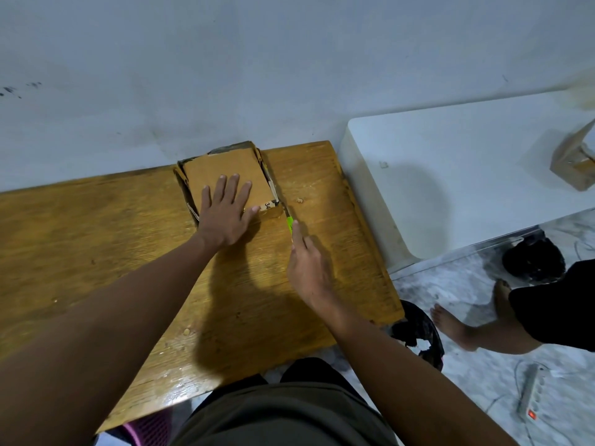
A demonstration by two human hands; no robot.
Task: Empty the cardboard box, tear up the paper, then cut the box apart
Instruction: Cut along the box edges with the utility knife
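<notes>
A flat brown cardboard box point(222, 170) lies at the far edge of the wooden table point(96, 239), against the wall. My left hand point(225, 217) presses flat on its top, fingers spread. My right hand point(307, 268) grips a green-handled cutter point(289, 223) whose blade meets the box's near right corner. No paper is visible on the table.
A white table point(450, 162) stands to the right with a small wooden piece point(573, 162) on it. A black bin point(418, 336) with white scraps sits under the table's right corner. Another person's bare feet point(450, 323) and a power strip point(533, 394) are on the floor.
</notes>
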